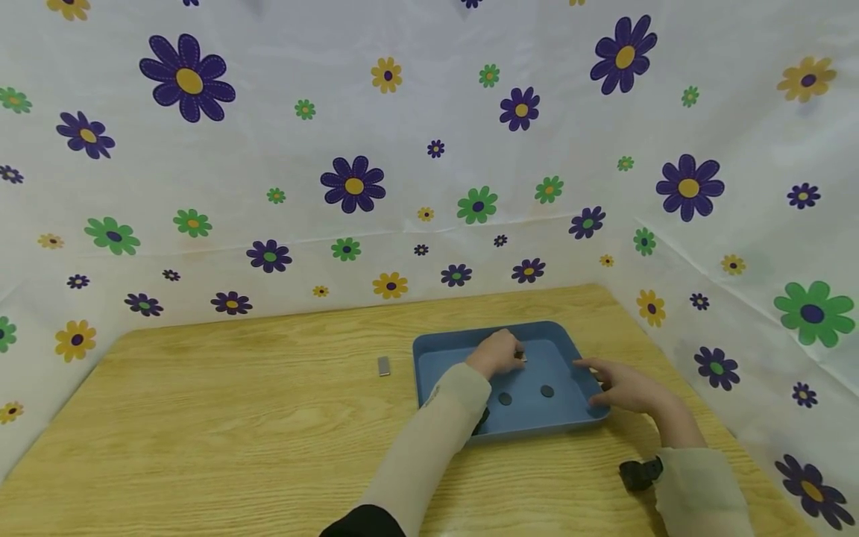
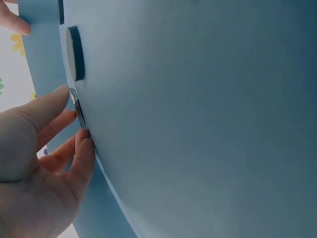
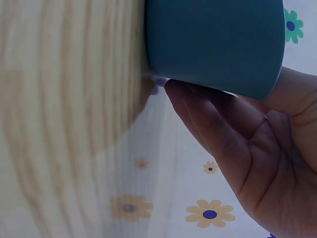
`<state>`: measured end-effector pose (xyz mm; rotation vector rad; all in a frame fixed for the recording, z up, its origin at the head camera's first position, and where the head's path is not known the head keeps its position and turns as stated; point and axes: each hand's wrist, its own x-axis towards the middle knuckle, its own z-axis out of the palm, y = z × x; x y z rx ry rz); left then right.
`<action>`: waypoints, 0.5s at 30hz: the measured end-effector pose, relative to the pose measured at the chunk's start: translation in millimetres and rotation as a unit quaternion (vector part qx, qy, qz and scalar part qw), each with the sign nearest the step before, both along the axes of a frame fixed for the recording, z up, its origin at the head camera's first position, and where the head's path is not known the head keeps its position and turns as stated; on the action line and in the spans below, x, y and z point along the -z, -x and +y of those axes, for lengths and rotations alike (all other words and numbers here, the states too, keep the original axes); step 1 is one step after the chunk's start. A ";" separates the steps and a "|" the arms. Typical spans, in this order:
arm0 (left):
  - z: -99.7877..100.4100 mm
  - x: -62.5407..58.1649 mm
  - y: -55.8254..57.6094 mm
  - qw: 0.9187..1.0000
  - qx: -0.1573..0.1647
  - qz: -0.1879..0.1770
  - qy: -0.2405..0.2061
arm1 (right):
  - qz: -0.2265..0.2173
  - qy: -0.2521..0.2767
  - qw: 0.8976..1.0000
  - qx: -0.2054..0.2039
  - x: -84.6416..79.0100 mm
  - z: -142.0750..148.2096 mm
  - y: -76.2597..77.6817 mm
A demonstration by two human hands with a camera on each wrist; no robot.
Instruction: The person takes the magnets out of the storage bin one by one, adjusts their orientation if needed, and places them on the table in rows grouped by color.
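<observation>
Inside the blue tray [image 1: 463,429], my left hand [image 1: 495,353] pinches a small thin piece [image 1: 521,357], dark with a shiny silver edge, low over the tray floor. The left wrist view shows thumb and fingertips at both ends of this shiny piece [image 2: 79,109]; its exact kind is hard to tell. A flat round dark disc [image 2: 76,53] lies just beyond the fingers. My right hand [image 1: 627,385] grips the tray's right side, its thumb at the rim and its fingers along the outer wall [image 3: 213,44]. Two dark discs, one left [image 1: 505,399] and one right [image 1: 546,391], lie on the tray floor.
A small grey rectangular piece [image 1: 384,365] lies on the wooden table [image 1: 235,418], left of the tray. Flower-print white sheeting [image 1: 268,149] stands along the back and both sides of the table. Part of the tray's near left corner is hidden by the left forearm.
</observation>
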<state>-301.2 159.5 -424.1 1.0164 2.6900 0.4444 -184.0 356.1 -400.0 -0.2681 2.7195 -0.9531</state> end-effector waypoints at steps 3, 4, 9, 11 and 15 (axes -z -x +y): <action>0.4 -2.7 -1.8 1.000 -0.011 0.017 0.014 | 0.000 0.001 1.000 0.000 0.3 0.1 1.2; 0.7 -3.4 -2.3 0.999 -0.013 0.022 0.019 | 0.000 0.001 1.000 0.000 0.3 0.1 1.5; 1.7 -3.5 -3.3 0.999 -0.023 0.037 0.031 | 0.004 0.003 1.000 -0.003 0.4 0.2 1.7; 2.0 -3.0 -3.5 0.998 -0.024 0.042 0.035 | 0.006 0.003 1.000 -0.004 0.3 0.2 1.3; 2.2 -3.4 -3.9 0.998 -0.029 0.042 0.040 | 0.008 0.002 1.000 -0.004 0.3 0.0 0.5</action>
